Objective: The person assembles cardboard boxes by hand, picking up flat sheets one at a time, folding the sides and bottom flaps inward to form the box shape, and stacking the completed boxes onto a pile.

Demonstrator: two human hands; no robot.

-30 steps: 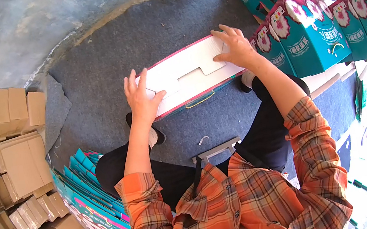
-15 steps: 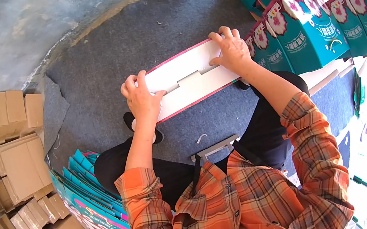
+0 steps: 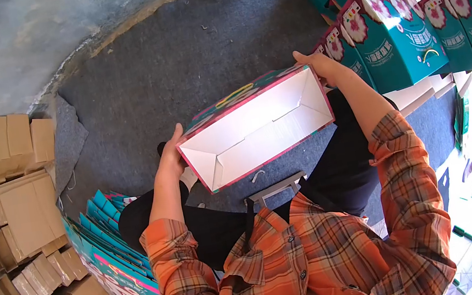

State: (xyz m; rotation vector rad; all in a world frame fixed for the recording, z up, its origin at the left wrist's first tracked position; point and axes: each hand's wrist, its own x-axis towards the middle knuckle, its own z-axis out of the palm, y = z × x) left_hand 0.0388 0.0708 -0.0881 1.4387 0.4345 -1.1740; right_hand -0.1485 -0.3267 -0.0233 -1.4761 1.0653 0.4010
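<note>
Between my hands is a teal and maroon cardboard gift box (image 3: 265, 136), tilted so that its open side and white inside face me. Overlapping flaps show across its bottom. A yellow handle (image 3: 234, 96) lies on the far outer side. My left hand (image 3: 172, 151) grips the left end, its thumb up along the edge and its other fingers hidden behind the cardboard. At the right end, my right hand (image 3: 319, 66) holds the upper corner, with the fingers partly hidden.
Standing gift boxes (image 3: 383, 44) crowd the right side. Flat teal cartons (image 3: 116, 247) lean by my left leg. Brown cardboard boxes (image 3: 26, 208) are stacked along the left. A small metal-framed stool (image 3: 276, 189) is between my legs on the grey floor cloth (image 3: 161, 66).
The box has turned from showing its closed white flaps to showing its open inside and yellow handle. My hands have shifted from the top of the flaps to the two ends.
</note>
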